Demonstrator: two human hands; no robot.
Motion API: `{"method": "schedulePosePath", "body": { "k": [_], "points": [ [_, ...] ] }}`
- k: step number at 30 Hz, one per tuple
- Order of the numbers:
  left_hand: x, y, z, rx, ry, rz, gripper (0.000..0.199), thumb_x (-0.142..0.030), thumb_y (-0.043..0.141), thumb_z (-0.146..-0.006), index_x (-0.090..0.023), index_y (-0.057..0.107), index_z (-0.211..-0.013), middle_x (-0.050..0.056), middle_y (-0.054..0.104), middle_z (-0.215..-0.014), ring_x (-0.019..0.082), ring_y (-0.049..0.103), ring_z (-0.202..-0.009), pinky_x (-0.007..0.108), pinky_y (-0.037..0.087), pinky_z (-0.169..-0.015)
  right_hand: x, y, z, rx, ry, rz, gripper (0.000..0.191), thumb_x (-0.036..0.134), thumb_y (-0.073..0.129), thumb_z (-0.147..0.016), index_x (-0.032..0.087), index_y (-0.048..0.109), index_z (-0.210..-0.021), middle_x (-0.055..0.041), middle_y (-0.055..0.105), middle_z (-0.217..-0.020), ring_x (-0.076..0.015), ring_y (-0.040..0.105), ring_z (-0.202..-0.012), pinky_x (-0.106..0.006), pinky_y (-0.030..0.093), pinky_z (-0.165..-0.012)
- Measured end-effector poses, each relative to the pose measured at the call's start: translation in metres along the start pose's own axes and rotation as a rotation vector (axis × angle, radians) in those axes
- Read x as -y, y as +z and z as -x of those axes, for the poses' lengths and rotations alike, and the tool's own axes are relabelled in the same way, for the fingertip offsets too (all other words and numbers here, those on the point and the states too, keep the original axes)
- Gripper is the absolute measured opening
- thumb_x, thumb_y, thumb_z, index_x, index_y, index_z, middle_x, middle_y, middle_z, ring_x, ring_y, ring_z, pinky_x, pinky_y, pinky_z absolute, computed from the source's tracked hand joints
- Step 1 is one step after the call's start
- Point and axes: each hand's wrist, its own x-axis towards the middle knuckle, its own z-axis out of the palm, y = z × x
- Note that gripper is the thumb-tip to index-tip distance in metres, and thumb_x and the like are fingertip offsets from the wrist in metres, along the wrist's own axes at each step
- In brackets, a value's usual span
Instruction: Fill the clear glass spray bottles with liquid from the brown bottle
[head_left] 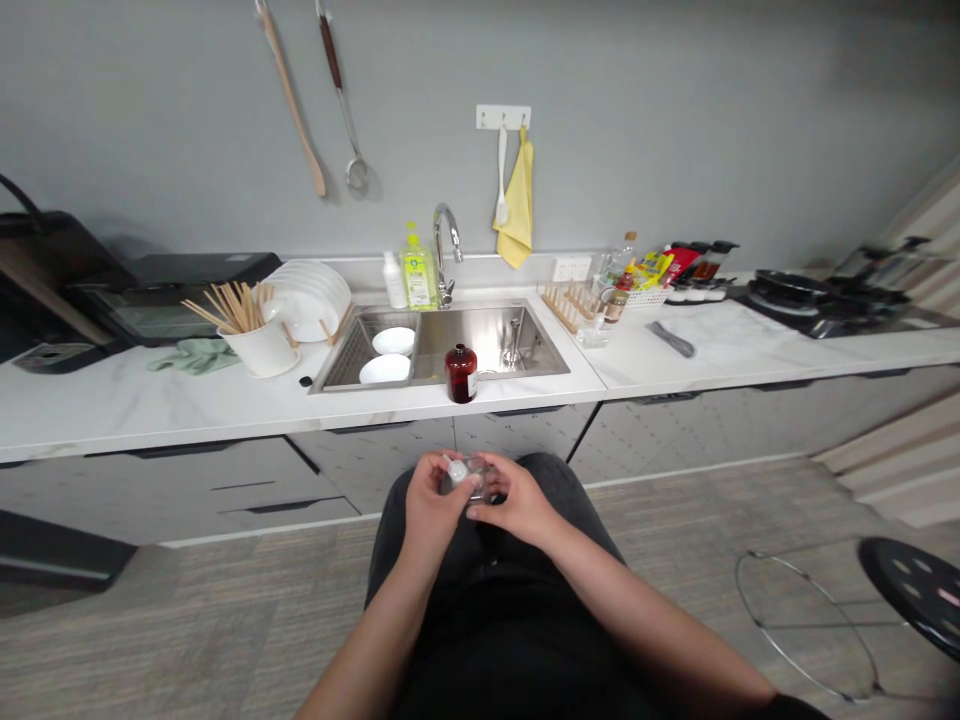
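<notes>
A counter (pixel 225 410) runs across the far side of the room, with a sink (pixel 487 345) set into it and a faucet (pixel 446 250) behind the sink. Two bowls (pixel 394 341) sit in the sink's left side, and a bottle (pixel 460 373) stands on the counter just before it. To the sink's left, a cup of chopsticks (pixel 255 345) stands before a stack of plates (pixel 307 300); a hob (pixel 817 300) lies far right. Nearer, the person's left hand (pixel 442 505) and right hand (pixel 517 500) hold a small bottle (pixel 465 475) between them, well short of the counter, with a stool (pixel 919 590) off to the right.
</notes>
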Motion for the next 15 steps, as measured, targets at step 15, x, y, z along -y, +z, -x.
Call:
{"method": "schedulePosePath", "body": {
  "k": [15],
  "points": [
    [-0.007,0.006,-0.015,0.258,-0.028,0.082,0.050,-0.053,0.085,-0.096,-0.023,0.074,-0.133,0.016,0.074,-0.147,0.035,0.071,-0.137,0.050,0.055,-0.118,-0.018,-0.018,0.000,-0.038,0.005,-0.043,0.086,0.046,0.108,-0.070,0.025,0.071,-0.145,-0.0113,0.084,-0.131,-0.0264,0.084,-0.098,-0.043,0.070,-0.091]
  ]
}}
